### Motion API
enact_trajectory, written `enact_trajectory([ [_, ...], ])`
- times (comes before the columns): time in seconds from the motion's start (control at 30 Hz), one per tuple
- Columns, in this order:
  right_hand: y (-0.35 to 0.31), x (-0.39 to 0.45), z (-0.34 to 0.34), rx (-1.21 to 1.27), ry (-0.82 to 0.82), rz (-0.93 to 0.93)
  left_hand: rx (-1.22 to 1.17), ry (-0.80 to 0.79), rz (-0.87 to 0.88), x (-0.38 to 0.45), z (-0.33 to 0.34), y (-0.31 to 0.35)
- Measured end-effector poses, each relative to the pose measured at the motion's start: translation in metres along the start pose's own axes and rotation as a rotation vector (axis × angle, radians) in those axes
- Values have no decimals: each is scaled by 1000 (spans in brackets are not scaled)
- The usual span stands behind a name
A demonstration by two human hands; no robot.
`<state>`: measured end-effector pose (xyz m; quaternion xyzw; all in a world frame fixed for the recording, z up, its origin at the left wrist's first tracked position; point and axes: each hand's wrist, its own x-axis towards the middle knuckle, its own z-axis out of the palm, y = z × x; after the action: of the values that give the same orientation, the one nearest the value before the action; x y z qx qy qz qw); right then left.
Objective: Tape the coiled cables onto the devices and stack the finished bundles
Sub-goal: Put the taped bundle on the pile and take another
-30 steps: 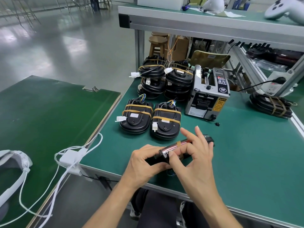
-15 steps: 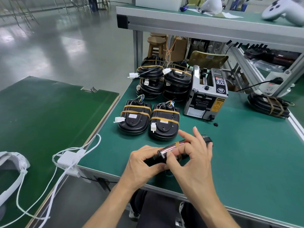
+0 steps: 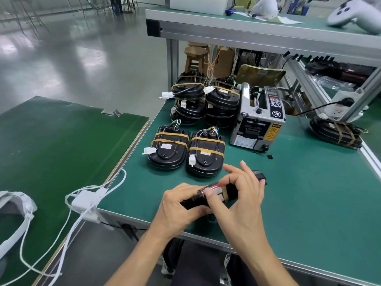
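Most of the device (image 3: pixel 214 196) is buried under the left hand (image 3: pixel 179 211) and right hand (image 3: pixel 243 205), so can't see if a cable's on it. White headset (image 3: pixel 14 215) at lower left is cropped. Tape dispenser (image 3: pixel 257 118) labels are unreadable.

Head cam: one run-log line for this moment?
stage: taping | left hand: grips device | right hand: presses tape on it | finished bundles: behind, untouched
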<state>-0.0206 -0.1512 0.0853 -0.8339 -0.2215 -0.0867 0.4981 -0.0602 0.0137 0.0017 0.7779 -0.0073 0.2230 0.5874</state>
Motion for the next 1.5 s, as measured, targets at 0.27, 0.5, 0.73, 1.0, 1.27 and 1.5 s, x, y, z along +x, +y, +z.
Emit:
enact_trajectory([
  [0.27, 7, 0, 4, 16, 0, 3, 0, 6, 9, 0, 0, -2],
  [0.5, -1, 1, 4, -131, -54, -4, 23, 12, 13, 0, 1, -1],
  [0.73, -4, 10, -21, -4, 32, -39, 50, 30, 86, 1, 2, 2],
  [1.0, 74, 159, -41, 224, 143, 531, 135, 235, 176, -7, -1, -8],
  [1.27, 107, 197, -13, 227, 418, 709, 85, 167, 212, -2, -3, 1],
  [1.5, 99, 201, -3, 287, 469, 678, 83, 169, 230, -1, -4, 4],
])
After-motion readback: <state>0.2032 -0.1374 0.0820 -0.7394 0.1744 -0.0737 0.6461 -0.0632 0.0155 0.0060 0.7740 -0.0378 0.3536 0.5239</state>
